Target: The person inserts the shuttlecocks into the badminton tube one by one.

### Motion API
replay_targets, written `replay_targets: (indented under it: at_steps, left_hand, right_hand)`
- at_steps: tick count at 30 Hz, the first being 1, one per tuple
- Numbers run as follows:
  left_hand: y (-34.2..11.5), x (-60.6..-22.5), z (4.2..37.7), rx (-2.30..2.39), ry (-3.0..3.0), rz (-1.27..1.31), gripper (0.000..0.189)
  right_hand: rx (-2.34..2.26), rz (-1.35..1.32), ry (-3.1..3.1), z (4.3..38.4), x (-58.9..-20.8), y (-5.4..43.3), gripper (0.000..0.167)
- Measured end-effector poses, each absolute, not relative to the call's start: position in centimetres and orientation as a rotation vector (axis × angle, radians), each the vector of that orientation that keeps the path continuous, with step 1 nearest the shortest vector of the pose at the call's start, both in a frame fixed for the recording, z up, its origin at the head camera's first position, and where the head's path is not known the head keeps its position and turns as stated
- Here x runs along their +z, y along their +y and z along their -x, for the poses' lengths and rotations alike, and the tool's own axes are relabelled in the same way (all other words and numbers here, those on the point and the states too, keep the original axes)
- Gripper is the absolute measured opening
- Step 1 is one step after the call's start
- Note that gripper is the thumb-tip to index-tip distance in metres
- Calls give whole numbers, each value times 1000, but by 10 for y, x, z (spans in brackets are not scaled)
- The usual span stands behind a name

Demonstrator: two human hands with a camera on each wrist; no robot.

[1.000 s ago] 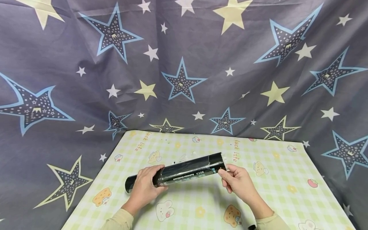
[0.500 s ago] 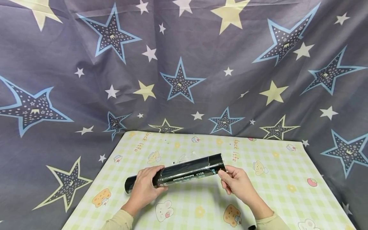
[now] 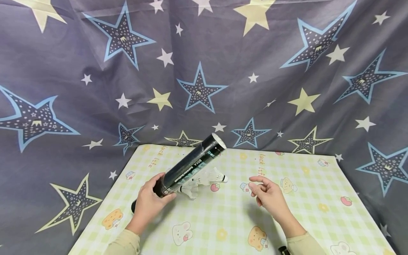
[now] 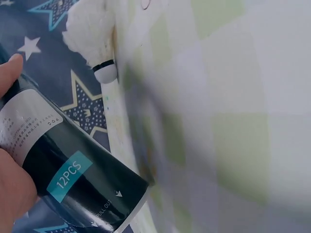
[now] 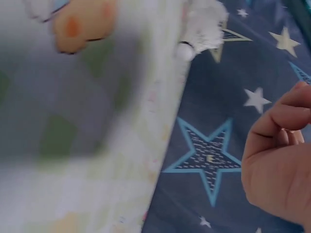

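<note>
My left hand (image 3: pixel 151 200) grips a black badminton shuttlecock tube (image 3: pixel 191 166) near its lower end. The tube is tilted, with its pale far end raised to the upper right. In the left wrist view, the tube (image 4: pixel 82 165) bears a "12PCS" label and the words "PULL OUT". Behind and beneath it, white shuttlecocks (image 3: pixel 216 176) lie on the table, partly hidden by the tube. My right hand (image 3: pixel 269 196) hovers to the right, apart from the tube, fingers loosely bent and holding nothing. The right wrist view also has this hand (image 5: pixel 282 160) with nothing in it.
A table with a green-and-white checked, cartoon-printed cover (image 3: pixel 302 212) spreads under both hands. A dark star-patterned curtain (image 3: pixel 204 53) hangs behind it and at both sides. A small black object (image 3: pixel 283 250) shows beside my right sleeve at the bottom edge.
My right hand has let go of the tube's far end. My left hand has swung that end up and to the left, bringing the shuttlecocks behind it more into view.
</note>
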State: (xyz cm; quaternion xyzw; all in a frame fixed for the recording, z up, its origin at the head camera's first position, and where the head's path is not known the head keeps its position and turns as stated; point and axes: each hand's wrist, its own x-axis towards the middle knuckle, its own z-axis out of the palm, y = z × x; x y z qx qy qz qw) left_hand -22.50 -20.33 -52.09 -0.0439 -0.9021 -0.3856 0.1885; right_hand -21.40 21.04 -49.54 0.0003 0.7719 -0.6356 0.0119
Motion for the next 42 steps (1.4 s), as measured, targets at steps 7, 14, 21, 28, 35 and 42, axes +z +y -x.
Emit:
replay_targets:
  at_steps: [7, 14, 21, 28, 35, 42]
  left_hand:
    - [-209, -519, 225, -1168, -2560, 68, 87]
    - [-211, -518, 226, -1154, -2591, 65, 87]
    - [-211, -518, 228, -1111, -2582, 53, 87]
    - [-212, -520, 229, -1072, -2573, 99, 85]
    - [-211, -525, 230, -977, -2545, 164, 87]
    - [-206, -528, 224, -901, -2554, 243, 89]
  right_hand:
    - [-1706, 69, 2551, 235, -518, 189, 27]
    - [-1569, 325, 2593, 246, -518, 134, 24]
    - [-1458, 436, 2496, 252, -538, 71, 41]
    - [-1416, 312, 2657, 253, -556, 28, 44]
    - [-1582, 295, 2547, 251, -550, 30, 30]
    - [-1784, 71, 2294, 226, -532, 113, 28]
